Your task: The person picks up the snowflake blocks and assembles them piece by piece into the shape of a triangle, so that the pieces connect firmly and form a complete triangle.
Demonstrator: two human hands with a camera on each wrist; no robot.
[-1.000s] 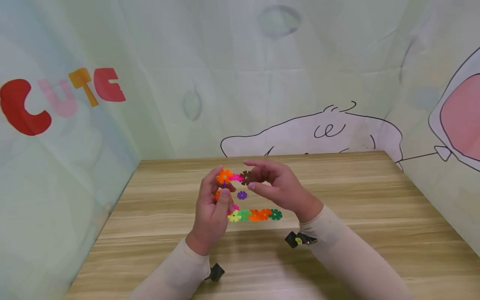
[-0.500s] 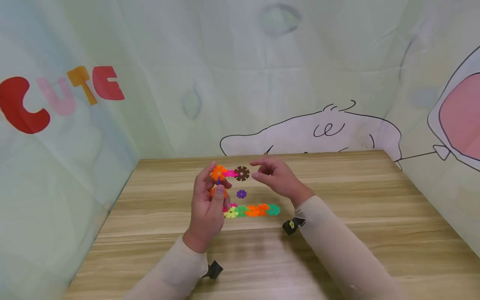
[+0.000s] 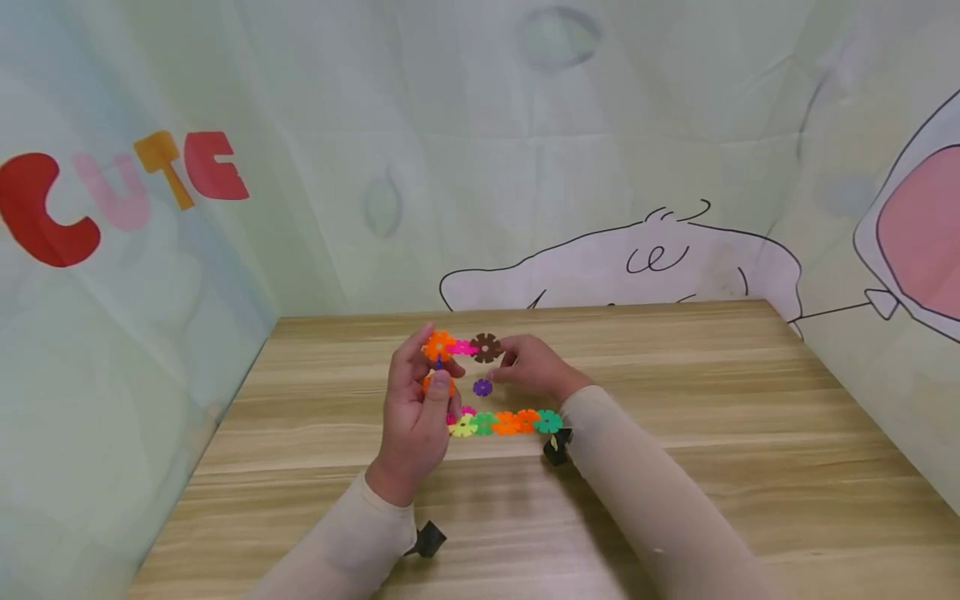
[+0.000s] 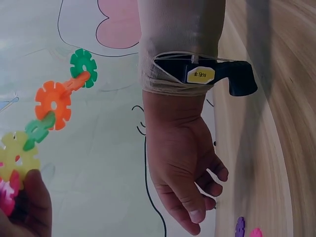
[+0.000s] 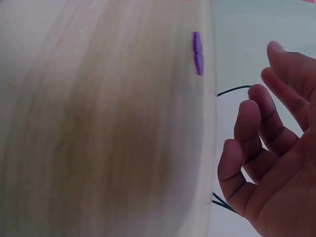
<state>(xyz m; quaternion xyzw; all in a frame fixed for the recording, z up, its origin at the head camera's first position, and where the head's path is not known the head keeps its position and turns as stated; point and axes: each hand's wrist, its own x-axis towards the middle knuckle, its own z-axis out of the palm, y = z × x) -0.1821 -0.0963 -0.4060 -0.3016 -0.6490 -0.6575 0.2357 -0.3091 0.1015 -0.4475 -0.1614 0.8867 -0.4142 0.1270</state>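
Note:
My left hand (image 3: pixel 412 429) grips a bent chain of interlocking plastic snowflake discs, its thumb over an orange disc (image 3: pixel 429 385). The upper arm of the chain ends in a brown disc (image 3: pixel 486 348). Along the lower arm run a yellow disc (image 3: pixel 462 425), green and orange ones, and a teal disc (image 3: pixel 548 422) at the tip. A loose purple disc (image 3: pixel 483 387) lies on the table between the two arms as the head view sees it. Close to its right is my right hand (image 3: pixel 536 367), fingers loosely bent around nothing; the right wrist view shows the purple disc (image 5: pixel 198 53) apart from them.
A wood-grain table (image 3: pixel 675 500) spreads under both arms. Behind it hangs a printed cloth backdrop (image 3: pixel 337 167) with cartoon lines and letters. Each sleeve carries a black strapped-on device, such as the wrist camera (image 4: pixel 242 79) on the right arm.
My right hand has drawn away from the brown disc, then come down and left toward the purple disc. The left hand and chain shifted slightly left at first, then stayed nearly still.

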